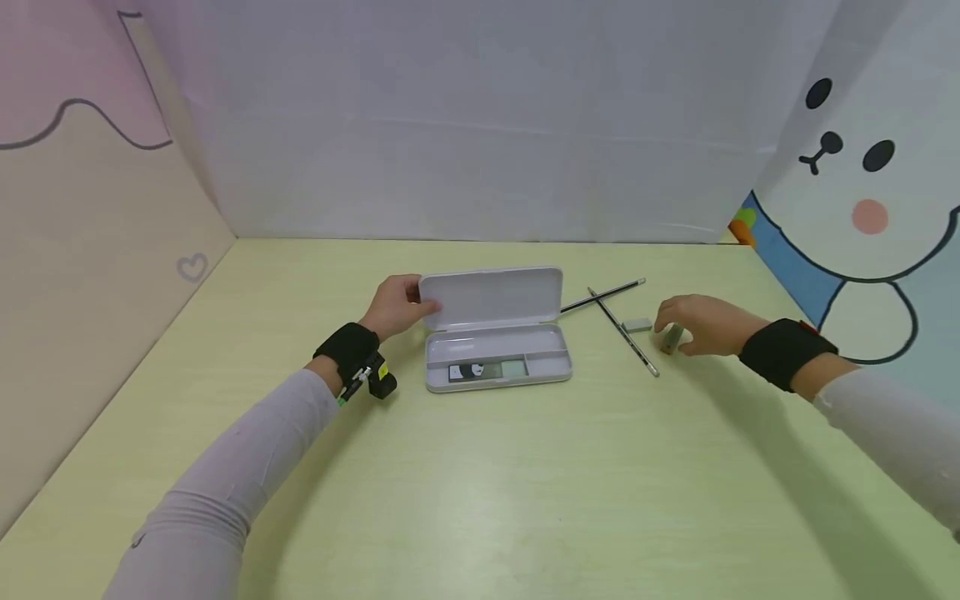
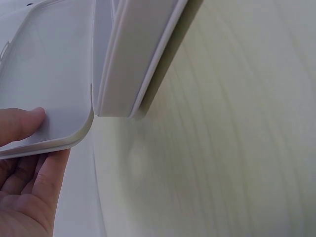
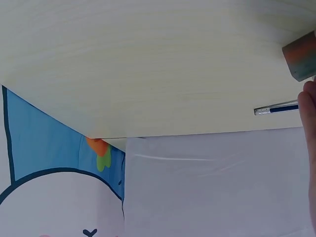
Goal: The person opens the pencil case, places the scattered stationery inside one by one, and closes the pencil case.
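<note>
The pale case (image 1: 491,343) stands open on the bench (image 1: 480,483), its base divided into compartments; the small block (image 3: 300,57) shows orange and dark green. The case lies beside the left hand (image 1: 397,307), which pinches its lid (image 1: 491,300) between thumb and fingers. The right hand (image 1: 705,323) curves over the block; whether it grips cannot be told.

The left hand (image 1: 396,307) gripped the raised lid (image 1: 491,298) of a pencil case (image 1: 551,367), two pencils (image 1: 617,291) lay crossed over there beside it, the right hand (image 1: 708,322) bent over a small block (image 1: 672,338).
</note>
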`<state>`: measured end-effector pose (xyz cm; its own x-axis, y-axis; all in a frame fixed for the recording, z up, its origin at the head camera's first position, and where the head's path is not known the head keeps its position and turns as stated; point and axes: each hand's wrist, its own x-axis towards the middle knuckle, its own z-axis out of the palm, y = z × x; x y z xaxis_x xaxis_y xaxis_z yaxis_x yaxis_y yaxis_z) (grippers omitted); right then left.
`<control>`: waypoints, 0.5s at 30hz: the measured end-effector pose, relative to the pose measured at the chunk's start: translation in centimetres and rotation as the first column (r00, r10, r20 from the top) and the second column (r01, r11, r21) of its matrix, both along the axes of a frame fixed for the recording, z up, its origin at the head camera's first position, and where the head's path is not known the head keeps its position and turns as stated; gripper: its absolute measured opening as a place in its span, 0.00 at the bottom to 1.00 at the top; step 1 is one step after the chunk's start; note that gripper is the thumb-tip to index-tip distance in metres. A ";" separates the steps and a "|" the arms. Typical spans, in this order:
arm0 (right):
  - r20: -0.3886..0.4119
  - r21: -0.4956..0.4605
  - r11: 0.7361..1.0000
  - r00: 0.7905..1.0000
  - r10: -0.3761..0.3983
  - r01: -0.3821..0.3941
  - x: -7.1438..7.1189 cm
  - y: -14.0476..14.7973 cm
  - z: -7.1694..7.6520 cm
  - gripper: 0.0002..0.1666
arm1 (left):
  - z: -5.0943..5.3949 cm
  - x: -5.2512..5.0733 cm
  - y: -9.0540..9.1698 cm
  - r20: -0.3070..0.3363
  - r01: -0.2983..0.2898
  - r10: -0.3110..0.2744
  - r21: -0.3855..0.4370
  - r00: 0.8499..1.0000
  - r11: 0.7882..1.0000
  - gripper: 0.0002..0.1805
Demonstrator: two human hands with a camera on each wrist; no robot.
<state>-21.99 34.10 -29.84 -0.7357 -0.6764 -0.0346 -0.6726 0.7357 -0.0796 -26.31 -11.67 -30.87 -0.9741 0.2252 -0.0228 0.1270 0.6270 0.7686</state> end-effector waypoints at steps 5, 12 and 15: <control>0.006 0.004 1.000 1.000 0.028 -0.028 -0.1 -0.1 -0.3 0.19 | 0.0 0.0 0.0 -0.009 0.001 -0.001 0.000 1.000 1.000 0.19; 0.002 0.006 0.999 0.999 0.044 -0.044 0.0 -0.1 -0.4 0.18 | 0.1 0.1 0.2 -0.009 0.013 -0.013 0.000 1.000 1.000 0.19; -0.004 0.000 0.999 0.999 0.053 -0.053 0.0 -0.1 -0.5 0.19 | 0.1 0.0 0.2 -0.011 0.016 -0.016 -0.003 1.000 1.000 0.18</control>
<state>-21.94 33.97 -30.33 -0.6991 -0.7143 -0.0316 -0.7108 0.6991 -0.0770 -26.31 -11.51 -30.76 -0.9705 0.2406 -0.0127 0.1454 0.6270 0.7653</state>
